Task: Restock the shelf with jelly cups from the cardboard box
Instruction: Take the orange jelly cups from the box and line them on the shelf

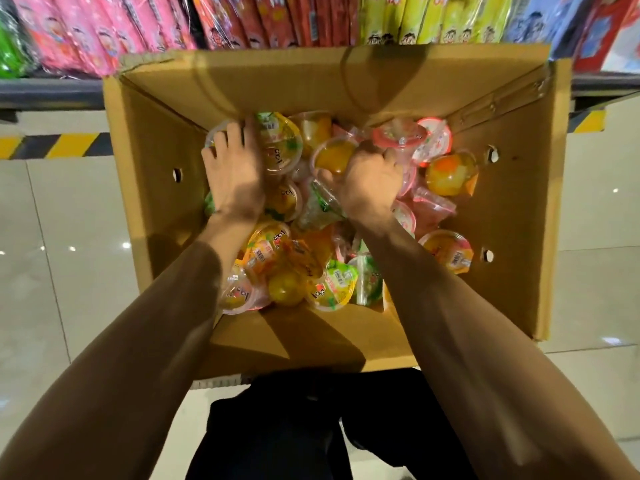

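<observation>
Jelly cups [330,289] of clear plastic, with printed film lids in yellow, green and pink, lie jumbled in a loose heap at the bottom of an open brown cardboard box [156,150], some lid up, some on their sides or upside down. We reach into the box with both bare arms. Our left hand [235,178] lies on the heap at its far left, fingers spread and nearly straight, resting on a clear cup and touching a green-and-yellow lidded cup [280,143] just beside it; it grips nothing that we can see. Our right hand [367,188] is near the middle of the heap, fingers curled and thumb pressed in, holding a clear plastic cup of orange jelly [334,157]; pink-lidded cups [433,140] lie just beyond its knuckles. The box's far wall stands against a dark shelf [52,91], where upright snack packets are lined up in pink [86,29], red [277,19], yellow-green [433,19] and blue [540,19]. Below the shelf runs a yellow-and-black striped strip [62,145], and pale glossy floor tiles [52,237] spread to either side of the box. Dark trousers [311,427] show beneath its near wall.
</observation>
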